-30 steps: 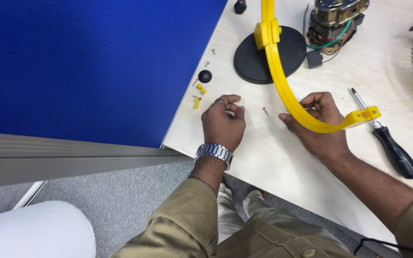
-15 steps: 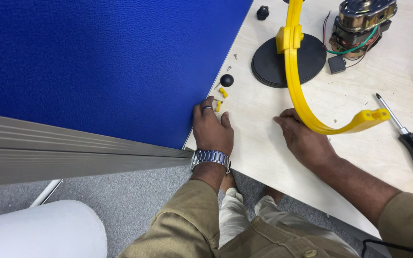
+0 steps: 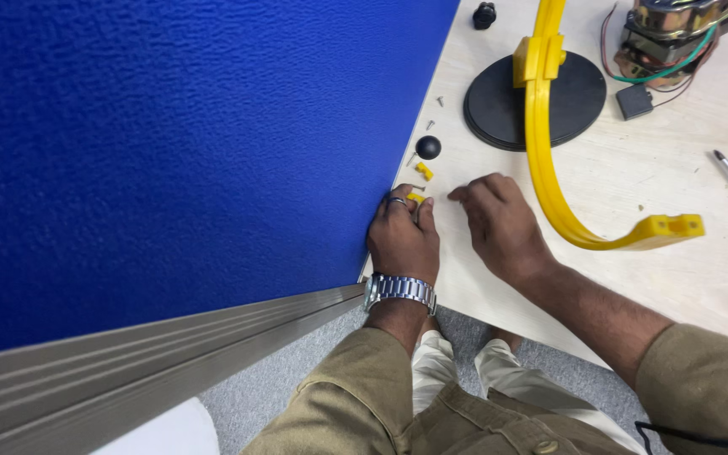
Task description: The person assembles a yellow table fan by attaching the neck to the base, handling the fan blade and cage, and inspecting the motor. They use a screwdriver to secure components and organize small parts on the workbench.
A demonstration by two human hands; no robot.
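Pale table (image 3: pixel 684 278): hands (image 3: pixel 452 227) beside small yellow clips (image 3: pixel 424 171).

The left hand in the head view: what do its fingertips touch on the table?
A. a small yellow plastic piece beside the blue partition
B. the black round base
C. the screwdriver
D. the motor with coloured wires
A: the left hand has its fingertips on a small yellow piece at the table edge next to the blue partition.
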